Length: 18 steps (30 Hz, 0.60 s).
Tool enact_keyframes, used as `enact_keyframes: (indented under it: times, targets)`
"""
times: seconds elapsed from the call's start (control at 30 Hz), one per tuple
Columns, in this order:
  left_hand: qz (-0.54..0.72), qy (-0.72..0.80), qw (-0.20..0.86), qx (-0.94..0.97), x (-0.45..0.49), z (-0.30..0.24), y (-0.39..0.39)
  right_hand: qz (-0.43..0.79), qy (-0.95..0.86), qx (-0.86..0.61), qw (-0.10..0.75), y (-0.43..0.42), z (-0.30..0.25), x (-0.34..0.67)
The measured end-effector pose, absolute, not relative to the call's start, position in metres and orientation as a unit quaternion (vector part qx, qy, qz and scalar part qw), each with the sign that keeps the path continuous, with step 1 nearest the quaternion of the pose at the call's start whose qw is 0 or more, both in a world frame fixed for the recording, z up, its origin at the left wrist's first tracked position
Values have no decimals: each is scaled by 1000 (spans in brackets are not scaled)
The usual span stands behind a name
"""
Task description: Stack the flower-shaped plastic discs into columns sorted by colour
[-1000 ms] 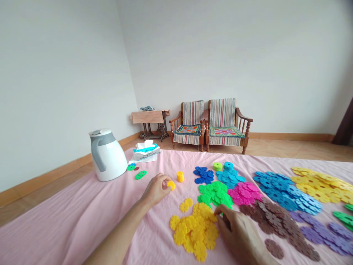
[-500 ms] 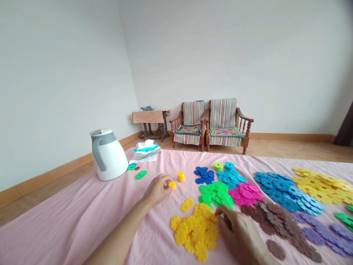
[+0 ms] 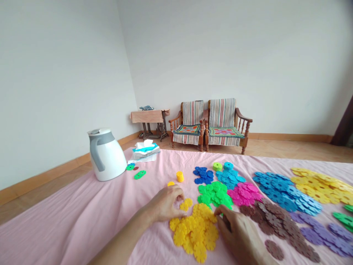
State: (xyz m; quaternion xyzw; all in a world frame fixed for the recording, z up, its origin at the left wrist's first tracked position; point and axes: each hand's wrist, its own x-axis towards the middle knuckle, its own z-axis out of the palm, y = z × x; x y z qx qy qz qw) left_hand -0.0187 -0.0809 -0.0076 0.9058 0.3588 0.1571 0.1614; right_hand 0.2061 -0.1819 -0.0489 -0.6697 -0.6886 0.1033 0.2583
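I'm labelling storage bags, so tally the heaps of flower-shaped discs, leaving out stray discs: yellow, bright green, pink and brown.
Yellow: 2, the near yellow heap beside the right hand and the far yellow heap
Bright green: 1 bright green heap
Pink: 1 pink heap
Brown: 1 brown heap
Total: 5

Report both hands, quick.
Left hand: open, beside the two yellow discs.
Right hand: at the edge of the yellow pile; can't tell whether it grips one.
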Motion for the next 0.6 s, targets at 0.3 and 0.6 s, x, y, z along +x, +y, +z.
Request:
enact_keyframes:
  times: [0.3,0.6]
  targets:
    - [161,364,165,902,-14,-9,-86,100,-688,-672,254,-181,-49,205]
    - [190,371,134,899,-12,-9,-85,105,-691,-666,260,-181,-49,207]
